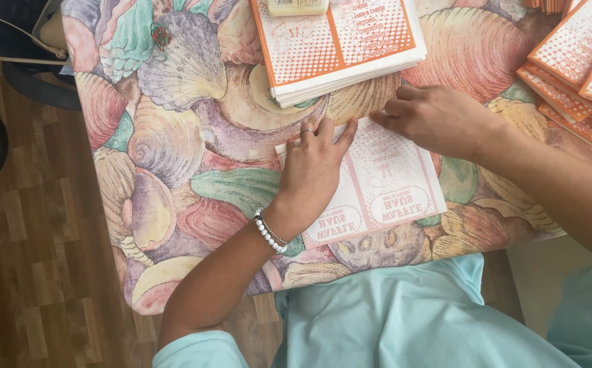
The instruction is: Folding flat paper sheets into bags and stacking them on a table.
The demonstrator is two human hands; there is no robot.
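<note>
1. Worktop (173, 157): fills the upper and middle frame, covered in a seashell-print cloth of pink, green and tan; wood floor (30, 225) down the left side.
2. Stack of flat paper bags (340, 48): top centre, rectangular, white with orange borders and dotted orange panels. A small pale container (297, 7) sits on its upper edge.
3. Second pile of orange-and-white bags (579, 68): upper right corner, fanned and overlapping, well apart from the hands.
4. Single paper bag (388, 184): centre of frame, lying flat on the worktop, white with faded pink-orange print, two oval labels at its near edge.
5. Right hand (439, 119): right of centre, fingers bent and narrow, tips pressing on the bag's far edge.
6. Left hand (313, 170): centre, palm down on the bag's left part, fingers spread flat, not gripping; ring on one finger.
7. Beaded bracelet (269, 233): white beads, on the left wrist.
</note>
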